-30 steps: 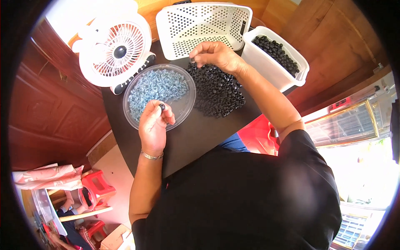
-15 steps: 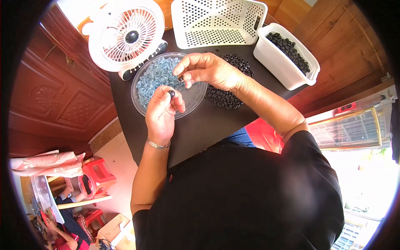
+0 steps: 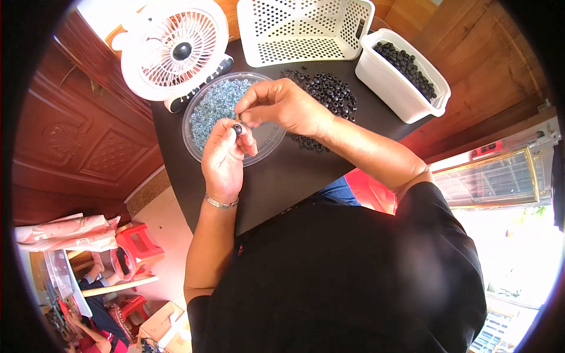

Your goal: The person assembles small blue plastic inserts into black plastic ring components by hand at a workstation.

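My left hand (image 3: pixel 222 162) pinches a small round black piece (image 3: pixel 238 129) between thumb and fingertips, its end facing up. Just above it, my right hand (image 3: pixel 288 109) has thumb and forefinger pressed together, almost touching the left fingertips; whatever they hold is too small to make out. Both hands are over a round clear plastic tray (image 3: pixel 189 144) holding many tiny clear bluish pieces (image 3: pixel 213 109). Loose black pieces (image 3: pixel 333 94) like the held one lie heaped on the dark table (image 3: pixel 268 194), partly hidden by my right hand and forearm.
A white bin (image 3: pixel 382 85) with more black pieces (image 3: pixel 407 67) stands at the back right. Behind the tray are a white perforated basket (image 3: pixel 347 52) and a white fan (image 3: pixel 182 52). At lower left are a red stool (image 3: pixel 141 250) and another person (image 3: pixel 97 335).
My right hand has come down and left, bringing its fingertips against or very near the black piece. My left hand still holds that piece. The whole view has shifted slightly.
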Demonstrator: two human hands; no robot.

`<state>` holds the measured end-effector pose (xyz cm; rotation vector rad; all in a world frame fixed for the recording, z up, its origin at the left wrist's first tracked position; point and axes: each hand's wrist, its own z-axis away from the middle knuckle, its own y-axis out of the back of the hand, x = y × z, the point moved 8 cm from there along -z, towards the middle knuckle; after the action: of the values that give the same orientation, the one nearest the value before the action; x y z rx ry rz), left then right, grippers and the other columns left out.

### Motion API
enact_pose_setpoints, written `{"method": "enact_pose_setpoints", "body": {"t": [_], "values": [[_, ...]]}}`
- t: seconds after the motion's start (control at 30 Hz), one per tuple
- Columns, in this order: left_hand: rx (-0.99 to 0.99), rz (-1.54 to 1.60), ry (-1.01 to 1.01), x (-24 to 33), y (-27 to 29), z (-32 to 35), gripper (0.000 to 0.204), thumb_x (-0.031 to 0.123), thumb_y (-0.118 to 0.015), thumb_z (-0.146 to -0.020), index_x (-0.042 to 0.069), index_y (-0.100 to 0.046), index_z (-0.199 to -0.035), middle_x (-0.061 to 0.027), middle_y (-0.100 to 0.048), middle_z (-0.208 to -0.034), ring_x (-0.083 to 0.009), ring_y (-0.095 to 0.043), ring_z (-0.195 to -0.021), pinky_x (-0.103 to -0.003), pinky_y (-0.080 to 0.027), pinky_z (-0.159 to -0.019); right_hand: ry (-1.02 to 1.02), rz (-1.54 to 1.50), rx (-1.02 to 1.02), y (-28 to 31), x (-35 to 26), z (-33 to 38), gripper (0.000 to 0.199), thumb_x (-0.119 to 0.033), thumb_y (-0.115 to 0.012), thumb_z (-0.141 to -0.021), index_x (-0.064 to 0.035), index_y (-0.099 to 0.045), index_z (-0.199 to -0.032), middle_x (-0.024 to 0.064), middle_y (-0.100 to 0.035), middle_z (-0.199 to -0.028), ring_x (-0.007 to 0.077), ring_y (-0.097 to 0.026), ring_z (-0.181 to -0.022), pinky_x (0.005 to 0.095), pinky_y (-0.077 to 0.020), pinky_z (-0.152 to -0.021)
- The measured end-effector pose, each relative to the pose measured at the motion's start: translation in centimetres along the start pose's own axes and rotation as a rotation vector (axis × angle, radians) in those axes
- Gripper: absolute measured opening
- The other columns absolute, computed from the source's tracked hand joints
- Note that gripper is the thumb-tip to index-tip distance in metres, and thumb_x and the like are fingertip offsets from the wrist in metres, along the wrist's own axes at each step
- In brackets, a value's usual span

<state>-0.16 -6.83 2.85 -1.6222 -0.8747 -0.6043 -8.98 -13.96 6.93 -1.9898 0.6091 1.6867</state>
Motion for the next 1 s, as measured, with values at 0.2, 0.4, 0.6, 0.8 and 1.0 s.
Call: {"method": "enact_pose_setpoints", "body": {"t": [0.2, 0.4, 0.6, 0.8, 1.0], "values": [[0.037, 0.059, 0.010, -0.02, 0.40, 0.00, 0.017, 0.019, -0.044, -0.095, 0.003, -0.051, -0.095, -0.0075, -0.056, -0.082, -0.0161, -0.053, -0.073, -0.028, -0.044, -0.066, 0.070, 0.091, 0.067, -0.42, 0.13, 0.26, 0.010, -0.002, -0.064, -0.087, 0.0029, -0.066, -0.096, 0.0048, -0.067, -0.086, 0.0096, -0.062, -0.084, 0.0260, -0.0510, -0.079], [0.009, 0.043, 0.006, -0.03, 0.17, 0.00, 0.017, 0.019, -0.045, -0.095, 0.004, -0.051, -0.095, -0.0079, -0.056, -0.082, -0.0164, -0.053, -0.074, -0.028, -0.044, -0.066, 0.091, 0.124, 0.074, -0.35, 0.03, 0.85, 0.010, -0.001, -0.062, -0.088, 0.0023, -0.066, -0.097, 0.0049, -0.067, -0.087, 0.0096, -0.062, -0.084, 0.0261, -0.0512, -0.079], [0.001, 0.020, -0.009, 0.09, -0.18, 0.01, 0.016, 0.018, -0.045, -0.095, 0.004, -0.051, -0.095, -0.0072, -0.056, -0.081, -0.0158, -0.053, -0.073, -0.027, -0.043, -0.065, 0.087, 0.114, -0.005, -0.96, -0.26, 0.89, 0.012, -0.002, -0.059, -0.090, 0.0017, -0.065, -0.100, 0.0043, -0.066, -0.088, 0.0094, -0.061, -0.081, 0.0269, -0.0513, -0.077], [0.085, -0.108, -0.016, 0.06, 0.28, 0.09, 0.017, 0.019, -0.044, -0.096, 0.004, -0.051, -0.094, -0.0065, -0.055, -0.079, -0.0139, -0.052, -0.070, -0.026, -0.043, -0.064, 0.082, 0.049, 0.065, -0.46, -0.16, 0.83, 0.012, -0.004, -0.058, -0.091, 0.0013, -0.064, -0.101, 0.0059, -0.065, -0.081, 0.0115, -0.062, -0.076, 0.0289, -0.0516, -0.074], [0.095, -0.129, 0.013, -0.03, 0.05, 0.07, 0.019, 0.021, -0.044, -0.096, 0.004, -0.050, -0.093, -0.0058, -0.054, -0.077, -0.0135, -0.051, -0.069, -0.026, -0.042, -0.064, 0.129, 0.019, -0.022, -1.08, 0.35, 0.82, 0.011, -0.001, -0.059, -0.090, 0.0018, -0.063, -0.099, 0.0069, -0.065, -0.078, 0.0126, -0.062, -0.075, 0.0296, -0.0524, -0.072]]}}
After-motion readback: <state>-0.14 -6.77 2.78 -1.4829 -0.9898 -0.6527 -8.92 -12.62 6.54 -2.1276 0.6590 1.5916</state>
